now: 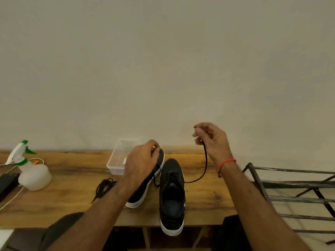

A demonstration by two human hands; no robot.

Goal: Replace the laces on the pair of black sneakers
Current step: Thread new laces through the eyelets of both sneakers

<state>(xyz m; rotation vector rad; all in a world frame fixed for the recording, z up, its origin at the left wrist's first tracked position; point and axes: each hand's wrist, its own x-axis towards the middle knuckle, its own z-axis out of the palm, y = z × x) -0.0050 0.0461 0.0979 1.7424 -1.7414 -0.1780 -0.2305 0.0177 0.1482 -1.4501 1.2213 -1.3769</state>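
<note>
Directly ahead I see a plain beige wall rising behind a wooden table with a dark-streaked grain. Two black sneakers stand near its front edge: the right sneaker points at the wall, its heel overhanging the edge; the left sneaker leans tilted against it. My left hand rests on the tilted shoe's toe, fingers curled over it; whether they pinch anything I cannot tell. My right hand is raised, fingers closed on a dark lace running down to the right sneaker. A loose lace lies left, beside a clear plastic tub. A spray bottle stands far left; a metal rack sits right.
</note>
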